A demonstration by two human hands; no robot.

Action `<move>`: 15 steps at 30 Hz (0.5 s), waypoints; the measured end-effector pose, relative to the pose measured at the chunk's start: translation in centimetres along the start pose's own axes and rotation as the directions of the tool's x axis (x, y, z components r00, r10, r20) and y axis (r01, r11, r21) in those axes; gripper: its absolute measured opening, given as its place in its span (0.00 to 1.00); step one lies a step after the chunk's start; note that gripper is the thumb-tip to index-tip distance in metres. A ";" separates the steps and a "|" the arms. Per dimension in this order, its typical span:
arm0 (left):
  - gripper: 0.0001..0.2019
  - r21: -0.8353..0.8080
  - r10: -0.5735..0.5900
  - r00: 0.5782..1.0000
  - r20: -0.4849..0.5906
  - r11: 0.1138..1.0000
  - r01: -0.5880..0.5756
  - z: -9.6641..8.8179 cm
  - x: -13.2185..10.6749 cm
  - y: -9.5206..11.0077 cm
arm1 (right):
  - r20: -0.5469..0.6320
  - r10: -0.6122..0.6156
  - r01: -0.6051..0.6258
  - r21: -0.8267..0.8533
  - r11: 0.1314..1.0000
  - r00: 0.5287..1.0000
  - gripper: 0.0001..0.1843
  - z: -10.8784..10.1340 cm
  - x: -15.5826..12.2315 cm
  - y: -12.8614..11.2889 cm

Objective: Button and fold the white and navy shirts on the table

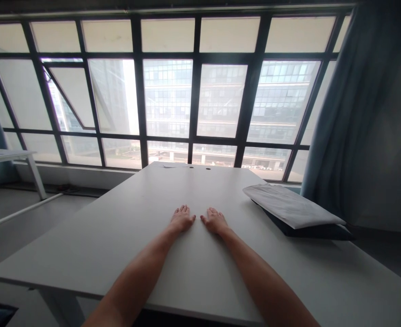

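Note:
Palm down on the white table [118, 245], my left hand [182, 218] lies flat with its fingers stretched forward and the thumb out to the side. Beside it, a small gap away, my right hand [214, 220] rests the same way, its thumb pointing toward the left one. Neither hand holds anything. To the right of my right hand, and apart from it, a folded light-grey cloth [292, 204] lies on top of a dark folded cloth [318, 230], partly hidden beneath it.
A white sheet of paper [169, 165] lies at the table's far edge, near two small dark round spots. Large windows [168, 100] with dark frames stand beyond. A blue-grey curtain [337, 122] hangs at the right. Another white table [6, 155] stands at the left.

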State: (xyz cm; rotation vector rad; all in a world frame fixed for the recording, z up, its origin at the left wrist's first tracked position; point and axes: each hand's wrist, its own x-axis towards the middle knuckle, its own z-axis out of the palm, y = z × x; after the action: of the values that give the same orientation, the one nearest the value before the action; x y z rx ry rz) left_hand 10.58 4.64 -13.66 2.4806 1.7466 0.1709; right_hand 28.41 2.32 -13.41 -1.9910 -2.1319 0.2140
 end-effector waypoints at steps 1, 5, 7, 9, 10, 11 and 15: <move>0.35 0.000 0.001 1.000 -0.001 1.000 -0.001 0.0 0.0 0.0 | 0.001 -0.001 0.001 -0.001 1.000 1.000 0.36 0.0 0.0 0.0; 0.35 -0.004 0.009 1.000 0.000 1.000 -0.009 -0.1 -0.1 -0.2 | 0.011 0.007 -0.007 -0.002 1.000 1.000 0.37 0.0 -0.1 -0.1; 0.35 -0.008 0.009 1.000 0.000 1.000 -0.009 -0.1 -0.1 -0.2 | 0.011 0.006 -0.006 0.000 1.000 1.000 0.37 0.0 -0.1 -0.1; 0.35 -0.013 0.005 1.000 0.001 1.000 -0.005 -0.1 -0.1 -0.2 | 0.001 0.001 -0.001 0.000 1.000 1.000 0.37 0.0 -0.1 -0.1; 0.35 -0.016 0.002 1.000 0.002 1.000 -0.002 -0.1 -0.1 -0.2 | -0.004 -0.002 0.002 0.000 1.000 1.000 0.37 0.0 -0.1 -0.1; 0.35 -0.018 0.000 1.000 0.004 1.000 0.000 -0.1 -0.1 -0.2 | -0.006 -0.004 0.004 -0.001 1.000 1.000 0.36 0.0 -0.1 -0.1; 0.35 -0.024 0.002 1.000 0.003 1.000 -0.002 -0.2 -0.3 -0.2 | -0.017 -0.001 0.001 0.006 1.000 1.000 0.36 -0.1 -0.3 -0.2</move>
State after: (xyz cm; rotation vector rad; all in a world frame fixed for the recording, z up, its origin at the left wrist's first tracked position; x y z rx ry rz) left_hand 10.27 4.45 -13.50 2.4648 1.7303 0.1870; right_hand 28.25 2.05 -13.28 -1.9814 -2.1191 0.2027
